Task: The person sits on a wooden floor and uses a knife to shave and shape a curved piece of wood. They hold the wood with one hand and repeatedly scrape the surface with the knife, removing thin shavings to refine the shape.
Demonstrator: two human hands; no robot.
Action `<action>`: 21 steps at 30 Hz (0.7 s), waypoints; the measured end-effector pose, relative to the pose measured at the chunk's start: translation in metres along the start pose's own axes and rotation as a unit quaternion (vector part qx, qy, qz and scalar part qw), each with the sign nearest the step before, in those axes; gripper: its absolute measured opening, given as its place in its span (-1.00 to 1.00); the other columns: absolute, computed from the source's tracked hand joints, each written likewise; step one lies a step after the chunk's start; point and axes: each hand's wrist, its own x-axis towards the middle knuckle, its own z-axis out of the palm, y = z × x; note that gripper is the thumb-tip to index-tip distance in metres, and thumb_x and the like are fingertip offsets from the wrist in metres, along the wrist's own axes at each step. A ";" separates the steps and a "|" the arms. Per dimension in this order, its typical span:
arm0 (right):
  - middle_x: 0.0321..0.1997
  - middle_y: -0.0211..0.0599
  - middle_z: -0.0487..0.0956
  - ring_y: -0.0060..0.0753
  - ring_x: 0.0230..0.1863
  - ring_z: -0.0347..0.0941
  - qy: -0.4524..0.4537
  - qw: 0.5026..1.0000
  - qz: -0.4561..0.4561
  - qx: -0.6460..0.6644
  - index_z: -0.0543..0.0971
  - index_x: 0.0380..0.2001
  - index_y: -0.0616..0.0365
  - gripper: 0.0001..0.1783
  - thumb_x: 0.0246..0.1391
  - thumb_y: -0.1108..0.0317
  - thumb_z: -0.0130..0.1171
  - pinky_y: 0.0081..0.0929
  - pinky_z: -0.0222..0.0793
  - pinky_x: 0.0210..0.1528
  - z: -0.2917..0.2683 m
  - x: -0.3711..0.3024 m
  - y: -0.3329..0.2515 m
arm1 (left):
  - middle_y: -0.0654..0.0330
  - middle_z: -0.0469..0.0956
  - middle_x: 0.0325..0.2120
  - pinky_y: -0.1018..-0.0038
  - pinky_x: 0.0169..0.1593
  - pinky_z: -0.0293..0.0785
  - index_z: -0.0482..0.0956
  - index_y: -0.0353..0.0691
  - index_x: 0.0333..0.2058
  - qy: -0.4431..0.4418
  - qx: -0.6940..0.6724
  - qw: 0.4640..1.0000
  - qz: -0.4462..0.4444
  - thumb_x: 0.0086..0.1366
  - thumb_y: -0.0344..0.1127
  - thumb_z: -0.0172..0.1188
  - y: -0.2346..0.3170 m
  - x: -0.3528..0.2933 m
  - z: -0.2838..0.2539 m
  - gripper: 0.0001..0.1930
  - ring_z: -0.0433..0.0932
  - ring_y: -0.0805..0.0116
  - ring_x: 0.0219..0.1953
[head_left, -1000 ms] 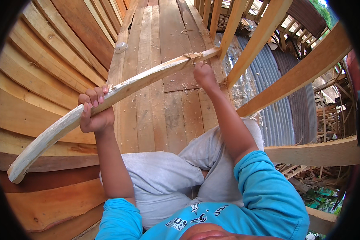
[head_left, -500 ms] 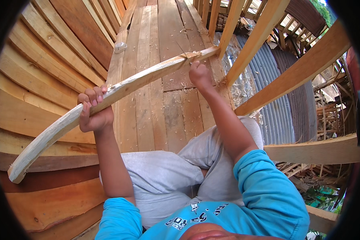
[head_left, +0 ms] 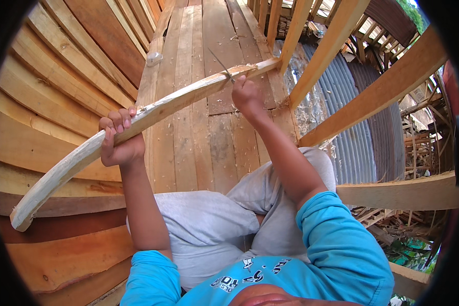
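Note:
A long wooden pole (head_left: 183, 96), whitish and shaved on top, slants from lower left up to the right. My left hand (head_left: 121, 138) is wrapped round it left of its middle. In my right hand (head_left: 248, 96), closed in a fist just on the near side of the pole, is a thin-bladed knife (head_left: 220, 61). Its blade crosses the pole and points away to the upper left; its handle is hidden in my fist. A freshly cut, browner patch shows on the pole right of the blade. The pole's far end rests by a wooden upright.
Pale wood shavings lie over the plank floor (head_left: 188, 153). A board wall (head_left: 51, 102) rises on the left. Wooden railing posts (head_left: 327, 56) stand on the right, with corrugated metal sheets (head_left: 349, 117) beyond. A small clear plastic object (head_left: 154, 58) lies by the wall.
My right hand and the knife have moved a little left along the pole, and more of the blade shows. My left hand keeps its hold in nearly the same place.

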 end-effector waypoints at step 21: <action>-0.43 0.21 0.58 0.29 -0.32 0.53 -0.049 0.997 -0.065 -0.012 0.62 -0.56 0.34 -0.33 0.27 0.06 -0.34 0.10 0.40 -0.13 -0.015 -0.025 -0.047 | 0.39 0.22 -0.57 0.32 0.05 0.20 0.32 0.00 -0.53 0.003 0.014 1.000 0.003 0.08 -0.23 0.13 0.003 -0.001 -0.003 -0.85 0.30 0.45 -0.39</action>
